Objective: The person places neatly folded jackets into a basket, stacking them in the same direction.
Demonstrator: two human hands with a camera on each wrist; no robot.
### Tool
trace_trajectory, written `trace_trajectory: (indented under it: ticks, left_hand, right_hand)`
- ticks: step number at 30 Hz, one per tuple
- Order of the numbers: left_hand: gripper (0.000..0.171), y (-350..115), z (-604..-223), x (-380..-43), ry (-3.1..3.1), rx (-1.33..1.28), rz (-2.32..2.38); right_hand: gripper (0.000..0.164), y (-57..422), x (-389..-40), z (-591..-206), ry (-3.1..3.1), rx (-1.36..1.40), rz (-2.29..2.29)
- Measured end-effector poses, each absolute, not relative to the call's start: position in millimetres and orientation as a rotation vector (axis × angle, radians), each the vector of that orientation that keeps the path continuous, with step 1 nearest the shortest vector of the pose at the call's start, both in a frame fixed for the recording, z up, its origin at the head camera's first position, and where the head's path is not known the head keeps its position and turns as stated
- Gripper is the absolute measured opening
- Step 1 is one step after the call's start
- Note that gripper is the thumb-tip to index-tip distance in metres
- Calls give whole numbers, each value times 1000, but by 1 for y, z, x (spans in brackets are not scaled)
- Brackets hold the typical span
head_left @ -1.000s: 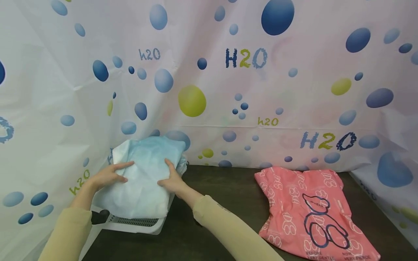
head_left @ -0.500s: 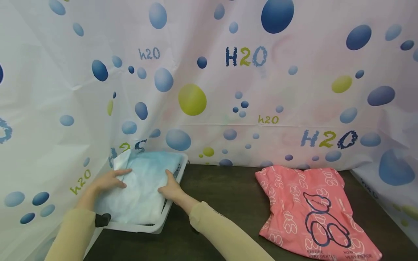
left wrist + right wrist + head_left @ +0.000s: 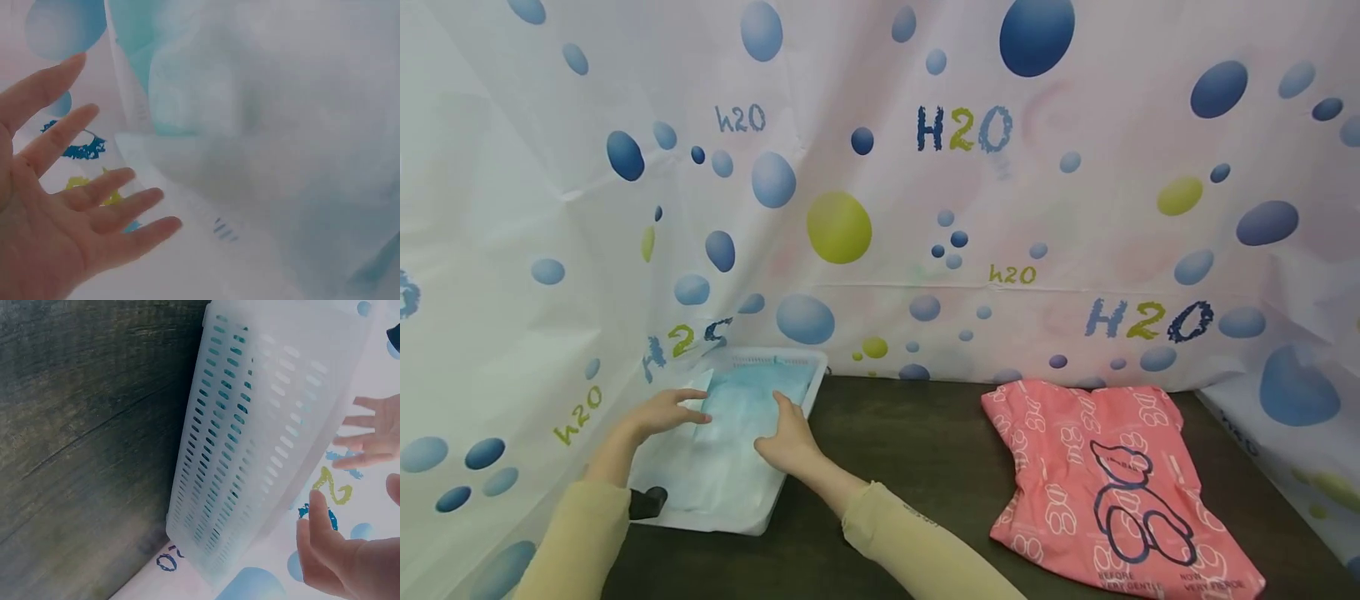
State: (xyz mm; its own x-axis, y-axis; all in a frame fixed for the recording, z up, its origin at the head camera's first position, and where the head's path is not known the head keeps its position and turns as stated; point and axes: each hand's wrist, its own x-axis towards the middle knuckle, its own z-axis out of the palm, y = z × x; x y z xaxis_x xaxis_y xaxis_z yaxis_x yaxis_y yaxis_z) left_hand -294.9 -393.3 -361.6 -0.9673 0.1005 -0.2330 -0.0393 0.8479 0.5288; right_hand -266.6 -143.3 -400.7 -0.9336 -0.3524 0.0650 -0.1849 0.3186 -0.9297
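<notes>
A light blue and white folded cloth (image 3: 733, 467) lies inside a white plastic basket (image 3: 814, 398) at the left of the table. My left hand (image 3: 662, 414) hovers over the basket's left side with its fingers spread; in the left wrist view the open palm (image 3: 62, 219) has nothing in it. Over the right rim is my right hand (image 3: 792, 437), thumb and fingers apart and holding nothing. The right wrist view shows the basket's slotted side wall (image 3: 219, 444), with both hands above its rim.
A pink drawstring-like fabric bag (image 3: 1075, 492) with white and dark blue bear prints lies flat on the right of the dark wooden table (image 3: 895, 467). A bubble-printed sheet (image 3: 917, 200) hangs behind and along the left side.
The folded cloth, first held above the rim between both hands, has gone down into the basket, baring the rear rim and inner wall. Both hands have let it go.
</notes>
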Motion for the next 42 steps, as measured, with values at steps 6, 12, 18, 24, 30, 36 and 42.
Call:
trace_trajectory:
  ticks: [6,12,18,24,30,36,42]
  left_hand:
    - [75,-382,-369,-292,2822,100,906]
    - [77,-373,-373,-283,2851,154,1033]
    - [75,-352,-370,-276,2859,216,1149]
    - [75,-327,-360,-273,2868,314,1193]
    - [76,-305,-352,-273,2860,432,1219]
    - [74,-283,-350,-266,2819,485,1278]
    - [80,-244,-352,-258,2755,472,1426]
  right_hand:
    - [72,-140,-265,-407,2441,-555,-1730]
    - [71,-129,-261,-413,2395,-554,-1830]
    - [71,-113,-256,-408,2369,-559,-1903]
    - [70,-94,-253,-408,2355,-592,-1928]
    - [68,-70,-257,-411,2381,-604,-1952]
    - [65,-39,-256,-412,2360,-640,-1952]
    - [66,4,-251,-418,2373,-623,-1919]
